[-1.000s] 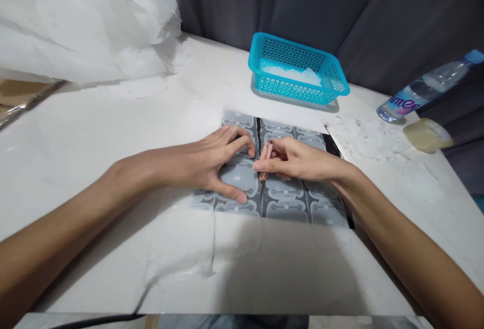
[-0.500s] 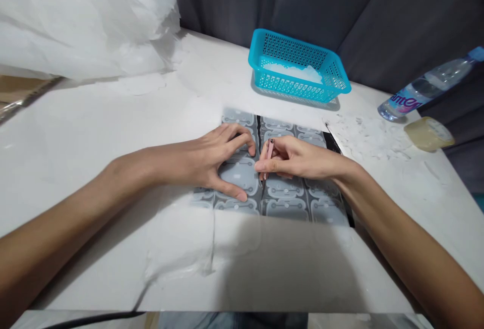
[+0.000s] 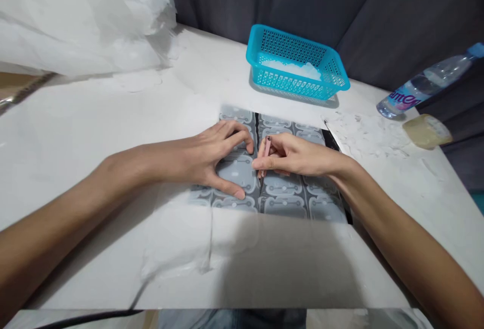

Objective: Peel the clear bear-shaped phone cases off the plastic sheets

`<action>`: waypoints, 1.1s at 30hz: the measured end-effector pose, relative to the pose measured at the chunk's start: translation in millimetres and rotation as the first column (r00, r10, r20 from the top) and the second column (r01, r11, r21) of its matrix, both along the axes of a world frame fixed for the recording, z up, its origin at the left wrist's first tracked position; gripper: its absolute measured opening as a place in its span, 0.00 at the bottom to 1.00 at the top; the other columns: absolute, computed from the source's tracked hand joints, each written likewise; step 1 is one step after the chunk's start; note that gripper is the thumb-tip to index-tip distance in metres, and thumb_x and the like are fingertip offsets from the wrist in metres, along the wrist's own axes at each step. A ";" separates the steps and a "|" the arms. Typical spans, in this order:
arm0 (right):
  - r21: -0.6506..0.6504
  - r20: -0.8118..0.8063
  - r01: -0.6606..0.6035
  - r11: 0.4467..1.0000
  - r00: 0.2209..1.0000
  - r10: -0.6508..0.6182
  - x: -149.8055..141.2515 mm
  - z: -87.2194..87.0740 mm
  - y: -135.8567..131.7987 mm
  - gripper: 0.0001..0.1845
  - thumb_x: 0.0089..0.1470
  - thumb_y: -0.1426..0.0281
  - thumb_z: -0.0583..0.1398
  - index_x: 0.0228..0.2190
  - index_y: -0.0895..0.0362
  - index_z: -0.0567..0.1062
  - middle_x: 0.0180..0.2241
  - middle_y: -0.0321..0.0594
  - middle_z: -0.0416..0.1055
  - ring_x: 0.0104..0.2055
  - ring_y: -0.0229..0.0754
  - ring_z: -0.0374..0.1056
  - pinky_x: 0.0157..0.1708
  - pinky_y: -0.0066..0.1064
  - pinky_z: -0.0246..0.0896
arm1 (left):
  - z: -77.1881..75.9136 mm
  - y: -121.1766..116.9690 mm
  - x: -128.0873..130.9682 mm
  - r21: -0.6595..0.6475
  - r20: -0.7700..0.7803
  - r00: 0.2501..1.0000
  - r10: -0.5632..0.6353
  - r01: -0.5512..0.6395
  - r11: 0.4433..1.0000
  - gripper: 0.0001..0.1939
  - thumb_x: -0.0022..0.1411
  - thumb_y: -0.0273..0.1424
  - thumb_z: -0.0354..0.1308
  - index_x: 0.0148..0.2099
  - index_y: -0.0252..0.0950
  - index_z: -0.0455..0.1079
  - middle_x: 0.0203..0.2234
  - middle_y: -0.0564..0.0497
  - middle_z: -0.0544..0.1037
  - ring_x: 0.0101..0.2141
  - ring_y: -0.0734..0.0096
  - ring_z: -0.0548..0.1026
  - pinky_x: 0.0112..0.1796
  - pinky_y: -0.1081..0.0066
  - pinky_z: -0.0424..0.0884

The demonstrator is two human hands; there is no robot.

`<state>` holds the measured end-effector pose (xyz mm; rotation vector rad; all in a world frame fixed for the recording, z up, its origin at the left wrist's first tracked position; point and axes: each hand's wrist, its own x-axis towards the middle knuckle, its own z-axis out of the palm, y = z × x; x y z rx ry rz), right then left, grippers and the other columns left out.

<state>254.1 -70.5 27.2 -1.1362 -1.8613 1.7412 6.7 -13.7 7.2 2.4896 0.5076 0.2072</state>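
A flat sheet of translucent pieces with repeated rounded outlines [image 3: 285, 207] lies on the table over a dark backing. My left hand [image 3: 217, 155] rests on its left part, thumb and fingers spread, holding nothing. Just to the right, my right hand [image 3: 285, 156] pinches a slim pink tool [image 3: 267, 146] with a metal top end. It is held nearly upright, its lower end close to a dark line [image 3: 257, 124] between two columns of the sheet. My fingers partly cover the tool, so its exact kind is unclear.
Behind the sheet stands a blue perforated basket [image 3: 298, 87] with whitish scraps [image 3: 293, 68]. A water bottle [image 3: 419, 89] and a tape roll [image 3: 427, 131] are at the right, beside clear scraps [image 3: 370, 132]. White plastic film [image 3: 83, 21] is heaped at the back left.
My right hand and the pink tool have shifted very slightly toward me along the dark line. My left hand stays spread on the sheet; the whole view has moved a little.
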 end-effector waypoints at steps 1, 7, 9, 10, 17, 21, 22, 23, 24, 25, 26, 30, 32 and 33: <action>0.001 -0.003 -0.001 1.000 1.000 0.001 0.0 -0.3 0.0 0.22 0.58 0.52 0.69 0.32 0.57 0.74 0.27 0.35 0.77 0.22 0.32 0.59 0.19 0.25 0.54 | 1.0 -0.3 0.5 -0.002 -0.006 1.000 0.002 -0.002 1.000 0.41 0.52 0.59 0.71 0.57 0.36 0.68 0.56 0.39 0.68 0.56 0.43 0.67 0.58 0.54 0.67; 0.009 -0.006 -0.011 1.000 1.000 0.011 0.8 -1.2 -0.3 0.22 0.58 0.51 0.69 0.33 0.57 0.75 0.29 0.36 0.77 0.22 0.33 0.58 0.19 0.26 0.54 | 2.0 0.2 1.0 0.039 -0.020 0.999 -0.028 0.029 0.999 0.38 0.56 0.57 0.69 0.57 0.37 0.66 0.56 0.39 0.66 0.56 0.43 0.67 0.57 0.49 0.68; 0.016 0.000 -0.012 1.000 1.000 0.012 0.5 -1.0 -0.7 0.22 0.58 0.50 0.69 0.33 0.57 0.75 0.29 0.36 0.77 0.22 0.32 0.57 0.19 0.26 0.53 | 0.2 0.8 0.8 0.041 -0.007 0.999 -0.032 0.032 0.999 0.38 0.55 0.57 0.69 0.57 0.38 0.66 0.56 0.39 0.66 0.56 0.43 0.67 0.57 0.48 0.69; 0.018 0.004 -0.007 1.000 1.000 0.007 0.2 -0.8 -0.9 0.22 0.58 0.50 0.68 0.33 0.57 0.75 0.28 0.36 0.76 0.22 0.32 0.57 0.19 0.26 0.52 | -0.6 1.0 0.8 0.038 0.000 1.000 -0.030 0.030 0.999 0.38 0.55 0.57 0.69 0.57 0.39 0.66 0.56 0.39 0.67 0.56 0.43 0.67 0.57 0.48 0.69; -0.018 0.017 -0.009 1.000 1.000 0.009 0.2 2.6 -1.3 0.22 0.59 0.51 0.68 0.33 0.58 0.75 0.31 0.39 0.78 0.23 0.33 0.60 0.20 0.27 0.55 | 2.1 0.0 1.1 0.012 -0.012 1.000 -0.009 0.009 1.000 0.38 0.54 0.56 0.71 0.57 0.37 0.68 0.56 0.39 0.67 0.56 0.42 0.67 0.58 0.48 0.67; -0.038 0.035 -0.039 0.999 0.999 0.040 0.9 6.0 -2.5 0.22 0.60 0.51 0.67 0.33 0.58 0.75 0.32 0.39 0.79 0.23 0.33 0.61 0.21 0.27 0.55 | 2.2 0.2 0.7 0.009 -0.010 1.000 -0.018 0.018 1.000 0.39 0.54 0.57 0.70 0.57 0.37 0.67 0.55 0.38 0.67 0.56 0.42 0.67 0.57 0.48 0.68; -0.036 0.042 -0.042 0.998 0.998 0.044 0.6 6.7 -3.0 0.22 0.60 0.51 0.67 0.33 0.58 0.75 0.32 0.39 0.79 0.23 0.33 0.60 0.21 0.27 0.55 | 1.5 0.4 0.5 0.013 -0.016 1.000 -0.022 0.022 1.000 0.40 0.54 0.58 0.69 0.58 0.37 0.67 0.55 0.38 0.67 0.56 0.42 0.67 0.57 0.48 0.68; -0.034 0.047 -0.043 0.999 0.998 0.044 0.2 7.3 -3.6 0.22 0.60 0.51 0.67 0.32 0.58 0.75 0.32 0.39 0.79 0.23 0.33 0.60 0.21 0.27 0.55 | 0.7 0.6 0.2 0.018 -0.020 1.000 -0.024 0.025 1.000 0.40 0.54 0.58 0.69 0.58 0.37 0.67 0.55 0.38 0.66 0.56 0.42 0.67 0.57 0.48 0.68; -0.031 0.050 -0.041 0.999 0.998 0.043 -0.3 7.7 -4.2 0.22 0.60 0.51 0.67 0.32 0.58 0.75 0.31 0.39 0.79 0.24 0.33 0.61 0.21 0.27 0.55 | -0.1 0.8 0.0 0.025 -0.019 0.999 -0.025 0.026 0.999 0.40 0.54 0.58 0.70 0.58 0.37 0.67 0.56 0.38 0.66 0.57 0.42 0.67 0.57 0.49 0.68; -0.029 0.051 -0.039 0.999 0.998 0.040 -0.9 8.0 -4.9 0.22 0.60 0.51 0.67 0.32 0.58 0.75 0.31 0.38 0.78 0.24 0.34 0.61 0.21 0.27 0.55 | -0.9 1.0 -0.3 0.032 -0.016 1.000 -0.025 0.026 0.999 0.40 0.54 0.58 0.70 0.58 0.37 0.67 0.56 0.38 0.66 0.57 0.42 0.67 0.57 0.50 0.68; -0.029 0.052 -0.036 0.999 0.998 0.037 -1.4 8.0 -5.5 0.22 0.60 0.51 0.68 0.33 0.58 0.75 0.31 0.38 0.78 0.24 0.34 0.61 0.21 0.27 0.55 | -1.6 1.2 -0.5 0.038 -0.012 1.000 -0.025 0.025 0.999 0.40 0.53 0.58 0.70 0.58 0.37 0.67 0.56 0.39 0.66 0.57 0.42 0.67 0.58 0.51 0.68; -0.034 0.046 -0.019 0.999 0.999 0.020 -2.8 7.3 -8.0 0.21 0.59 0.51 0.68 0.33 0.57 0.74 0.30 0.38 0.78 0.24 0.34 0.61 0.21 0.27 0.55 | -2.6 1.3 -0.9 0.053 -0.014 0.999 -0.032 0.032 0.998 0.40 0.55 0.57 0.70 0.58 0.37 0.67 0.56 0.37 0.67 0.57 0.42 0.67 0.57 0.52 0.68; -0.027 0.046 -0.013 1.000 0.999 0.014 -3.1 6.9 -8.9 0.21 0.59 0.52 0.68 0.33 0.57 0.74 0.30 0.37 0.77 0.24 0.34 0.60 0.20 0.27 0.54 | -2.5 1.1 -1.0 0.052 -0.010 0.999 -0.035 0.035 0.998 0.40 0.55 0.58 0.70 0.58 0.36 0.68 0.56 0.37 0.67 0.57 0.42 0.67 0.57 0.51 0.68; -0.023 0.047 -0.010 1.000 0.999 0.011 -3.2 6.8 -9.1 0.21 0.59 0.52 0.68 0.32 0.57 0.74 0.30 0.37 0.77 0.24 0.34 0.60 0.20 0.27 0.53 | -2.5 1.0 -1.0 0.049 -0.006 0.999 -0.032 0.033 0.998 0.39 0.54 0.58 0.70 0.58 0.37 0.68 0.57 0.37 0.67 0.57 0.42 0.67 0.58 0.51 0.68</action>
